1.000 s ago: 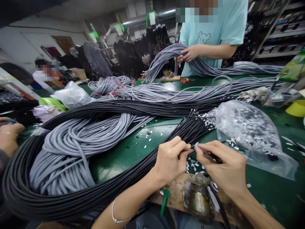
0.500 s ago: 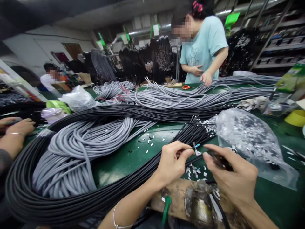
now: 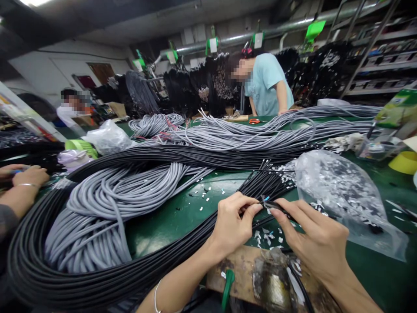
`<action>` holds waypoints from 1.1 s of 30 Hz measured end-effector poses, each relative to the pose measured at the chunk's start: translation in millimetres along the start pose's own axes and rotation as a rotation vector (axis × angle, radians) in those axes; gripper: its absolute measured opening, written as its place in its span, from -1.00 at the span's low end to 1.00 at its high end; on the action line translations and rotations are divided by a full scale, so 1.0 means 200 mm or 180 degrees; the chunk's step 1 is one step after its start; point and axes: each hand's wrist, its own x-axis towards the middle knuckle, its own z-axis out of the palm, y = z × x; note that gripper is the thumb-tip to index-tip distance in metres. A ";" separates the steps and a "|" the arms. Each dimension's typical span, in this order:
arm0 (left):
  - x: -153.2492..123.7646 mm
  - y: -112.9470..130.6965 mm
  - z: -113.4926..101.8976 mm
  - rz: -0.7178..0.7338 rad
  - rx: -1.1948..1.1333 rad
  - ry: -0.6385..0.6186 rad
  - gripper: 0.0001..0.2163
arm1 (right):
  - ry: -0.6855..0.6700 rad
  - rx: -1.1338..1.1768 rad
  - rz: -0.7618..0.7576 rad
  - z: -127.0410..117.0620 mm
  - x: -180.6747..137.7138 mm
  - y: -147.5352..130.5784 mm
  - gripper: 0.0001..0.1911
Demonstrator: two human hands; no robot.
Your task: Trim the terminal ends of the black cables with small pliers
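My left hand (image 3: 236, 219) is closed in a pinch on the end of a black cable (image 3: 261, 202). Fine inner wires, one of them blue (image 3: 266, 198), stick out past its fingertips. Close on the right, my right hand (image 3: 314, 232) is closed around a slim dark object (image 3: 282, 208), mostly hidden by the fingers, whose tip meets the wires. I cannot tell its kind. Below the hands sits a wooden block (image 3: 239, 269) with a worn metal fixture (image 3: 275, 282) and a green handle (image 3: 228, 287). White scraps (image 3: 269, 237) lie just behind it.
A long bundle of black cables (image 3: 97, 282) curves around coiled grey cables (image 3: 124, 195). More grey cables (image 3: 234, 134) lie across the green table (image 3: 153, 237). At right is a clear bag of scraps (image 3: 342, 195). Orange-handled scissors (image 3: 254, 121) lie near a co-worker (image 3: 270, 82); another person's hands (image 3: 31, 176) are at left.
My right hand has moved left, bringing the dark object against the wires at the cable end. My left hand keeps its pinch. The co-worker across the table has bent lower.
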 end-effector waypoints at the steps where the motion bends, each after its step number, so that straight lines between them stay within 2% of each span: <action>1: 0.00 0.00 0.00 0.0028 0.0011 0.0006 -0.86 | -0.0015 -0.0005 -0.0029 0.00 0.00 0.00 -0.87; 6: -0.01 -0.01 0.01 -0.0025 0.0036 -0.0052 -0.86 | -0.0065 -0.0082 -0.0102 0.00 0.00 0.00 -0.86; 12: -0.01 -0.02 0.03 -0.0185 -0.0062 -0.0100 -0.86 | -0.0167 0.0069 0.0150 0.01 -0.02 0.02 -0.85; 20: 0.00 -0.02 0.02 -0.0356 -0.0157 -0.0009 -0.85 | -0.0032 0.0196 0.0284 0.02 -0.01 0.00 -0.84; 27: -0.01 -0.03 0.02 0.0009 0.0115 0.0089 -0.90 | -0.0129 -0.0187 -0.0033 0.03 -0.01 0.01 -0.80; 33: -0.02 -0.03 0.02 0.0230 0.0311 0.0094 -0.90 | -0.0162 -0.0063 -0.0094 0.03 -0.01 0.01 -0.80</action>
